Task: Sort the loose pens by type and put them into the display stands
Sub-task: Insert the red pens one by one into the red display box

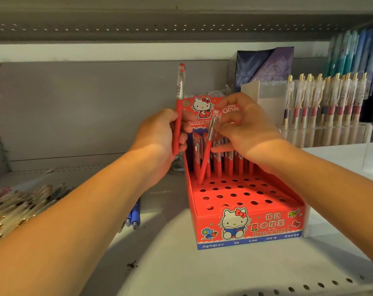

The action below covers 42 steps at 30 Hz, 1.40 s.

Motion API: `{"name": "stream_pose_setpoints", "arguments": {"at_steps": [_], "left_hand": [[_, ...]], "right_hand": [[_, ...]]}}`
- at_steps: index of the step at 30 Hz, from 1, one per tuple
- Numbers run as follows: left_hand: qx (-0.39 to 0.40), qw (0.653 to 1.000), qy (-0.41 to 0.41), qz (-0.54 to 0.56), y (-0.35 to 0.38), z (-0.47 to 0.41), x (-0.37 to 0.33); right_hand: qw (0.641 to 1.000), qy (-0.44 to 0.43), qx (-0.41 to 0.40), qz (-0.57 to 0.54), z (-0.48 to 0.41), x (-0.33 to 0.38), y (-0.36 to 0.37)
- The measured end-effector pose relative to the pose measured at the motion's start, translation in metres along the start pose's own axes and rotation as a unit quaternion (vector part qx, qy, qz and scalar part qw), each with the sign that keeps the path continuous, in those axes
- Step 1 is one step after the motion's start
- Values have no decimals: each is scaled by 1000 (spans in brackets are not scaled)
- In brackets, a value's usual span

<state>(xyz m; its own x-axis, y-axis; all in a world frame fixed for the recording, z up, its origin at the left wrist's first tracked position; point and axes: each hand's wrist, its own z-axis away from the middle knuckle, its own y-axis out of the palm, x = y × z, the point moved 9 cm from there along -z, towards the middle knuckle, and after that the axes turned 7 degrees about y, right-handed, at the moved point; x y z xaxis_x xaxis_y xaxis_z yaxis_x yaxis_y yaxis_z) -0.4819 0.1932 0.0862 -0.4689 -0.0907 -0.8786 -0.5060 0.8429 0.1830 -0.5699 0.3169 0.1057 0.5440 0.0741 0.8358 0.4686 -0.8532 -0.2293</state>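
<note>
Two pens are held: the left hand [160,133] curls round one red pen [180,84], upright; the right hand [245,124] pinches a second red pen [205,161] by its clear top, its tip in a hole of the display stand [245,227] below this hand. They seem light, stiff and smooth; better to grip mid-barrel.

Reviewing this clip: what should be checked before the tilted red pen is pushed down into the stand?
1. Right hand pinches the tilted red pen near its top: ok.
2. Pen tip at a hole of the red display stand: ok; how deep it sits: cannot tell.
3. Pen upright like its neighbours: not ok, it leans.
4. Empty holes left for more pens: ok.
5. Left hand grips the next red pen, same type: ok.
6. Blue pens sorted: not ok, lying loose beside the stand.
</note>
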Motion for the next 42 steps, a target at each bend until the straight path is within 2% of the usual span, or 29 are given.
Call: {"name": "stream_pose_setpoints", "arguments": {"at_steps": [3,8,19,23,25,27,30,33,36,38,40,42], "left_hand": [[13,998,26,-48,0,-1,-4],[24,988,75,-130,-2,-2,-12],[27,990,117,-78,-1,4,-22],[45,990,106,-79,1,4,-19],[67,988,102,-94,5,5,-17],[89,983,105,-121,10,8,-16],[117,973,114,-164,19,13,-13],[123,969,120,-176,22,15,-13],[90,959,159,-218,16,11,-23],[29,958,163,-234,5,4,-27],[-33,966,117,-228,-11,-2,-22],[-48,968,16,-245,-22,-4,-3]], "right_hand": [[999,-17,7,31,-1,-1,3],[999,-16,44,14,-1,-5,10],[992,-12,109,66,7,-15,33],[992,-32,82,86,9,-1,26],[997,-42,46,47,8,9,16],[997,-26,23,-64,6,15,4],[977,-30,2,-211,6,24,-10],[970,-42,-22,-236,5,25,-17],[970,-37,-26,-240,3,23,-20],[973,-40,-41,-222,3,24,-22],[982,-55,-62,-172,4,27,-25],[987,-71,-82,-118,5,28,-27]]}}
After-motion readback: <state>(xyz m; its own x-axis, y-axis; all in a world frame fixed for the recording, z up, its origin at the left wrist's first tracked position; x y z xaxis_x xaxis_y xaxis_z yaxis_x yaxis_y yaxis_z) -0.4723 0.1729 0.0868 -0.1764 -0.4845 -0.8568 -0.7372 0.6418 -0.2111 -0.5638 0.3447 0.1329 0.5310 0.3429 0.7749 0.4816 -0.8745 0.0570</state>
